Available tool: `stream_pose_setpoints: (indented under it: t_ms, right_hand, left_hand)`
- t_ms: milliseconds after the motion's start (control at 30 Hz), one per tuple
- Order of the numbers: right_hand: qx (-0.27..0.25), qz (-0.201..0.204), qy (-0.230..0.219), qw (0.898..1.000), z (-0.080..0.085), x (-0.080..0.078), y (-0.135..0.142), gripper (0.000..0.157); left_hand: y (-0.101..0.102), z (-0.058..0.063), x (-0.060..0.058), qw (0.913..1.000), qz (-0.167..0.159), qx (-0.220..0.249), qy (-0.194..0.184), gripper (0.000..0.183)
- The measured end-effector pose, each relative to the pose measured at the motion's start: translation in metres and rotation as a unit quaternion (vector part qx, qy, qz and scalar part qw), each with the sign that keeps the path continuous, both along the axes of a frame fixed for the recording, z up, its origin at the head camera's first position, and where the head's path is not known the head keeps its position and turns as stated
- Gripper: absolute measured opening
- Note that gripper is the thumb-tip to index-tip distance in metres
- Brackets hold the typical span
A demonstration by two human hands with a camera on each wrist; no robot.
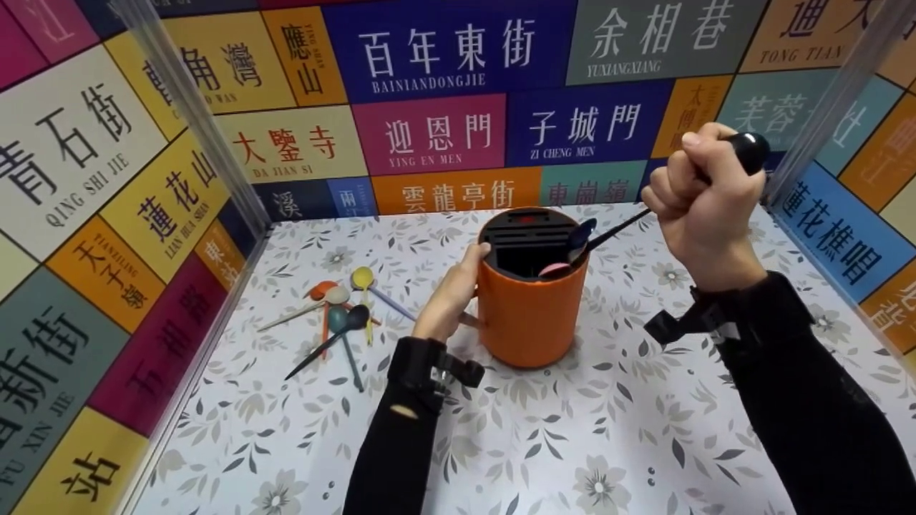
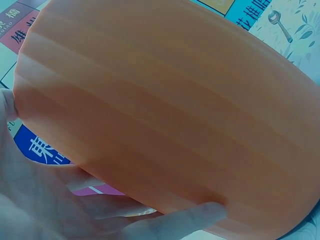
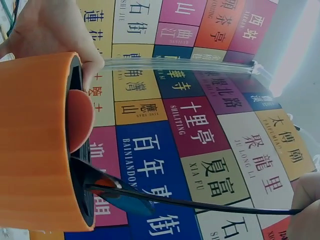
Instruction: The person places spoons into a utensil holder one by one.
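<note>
An orange utensil holder (image 1: 529, 322), round with a black slotted top, stands upright on the table. My left hand (image 1: 451, 290) holds its left side, thumb at the rim and fingers along the wall in the left wrist view. My right hand (image 1: 708, 193) grips a black spoon (image 1: 751, 151) up in the air near its rounded end, which pokes out beyond the fist. Its thin dark handle (image 3: 220, 206) slants down to the holder's opening. A blue spoon (image 1: 583, 232) and a pink spoon (image 1: 554, 269) show in the opening.
Left of the holder lies a loose pile of several spoons, among them a yellow spoon (image 1: 363, 277), a black spoon (image 1: 329, 342) and an orange spoon (image 1: 322, 290). The floral table (image 1: 544, 443) is bordered at the back and sides by colourful lettered panels (image 1: 429, 136).
</note>
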State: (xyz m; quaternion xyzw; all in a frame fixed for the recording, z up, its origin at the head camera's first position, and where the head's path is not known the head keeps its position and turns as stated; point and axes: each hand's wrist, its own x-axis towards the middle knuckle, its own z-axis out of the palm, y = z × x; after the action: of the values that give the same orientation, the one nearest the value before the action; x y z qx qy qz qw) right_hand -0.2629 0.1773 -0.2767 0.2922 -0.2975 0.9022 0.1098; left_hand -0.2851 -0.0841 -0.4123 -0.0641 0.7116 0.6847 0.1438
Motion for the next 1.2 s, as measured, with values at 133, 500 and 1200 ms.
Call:
stream_pose_setpoints:
  t_ms: [133, 500, 1200]
  right_hand:
    - [-0.005, -0.005, 0.008, 1.0, -0.007, -0.006, -0.007, 0.04]
    - [0.008, -0.007, -0.014, 1.0, -0.038, -0.025, -0.019, 0.042]
    - [0.125, -0.005, -0.069, 0.99, -0.073, -0.057, -0.033, 0.042]
  left_hand:
    - [0.0, 0.0, 0.0, 1.0, 0.002, 0.0, 0.0, 0.074]
    - [0.0, -0.002, -0.001, 1.0, 0.007, 0.0, 0.002, 0.076]
    - [0.001, -0.002, -0.001, 0.9999, 0.004, -0.011, 0.009, 0.075]
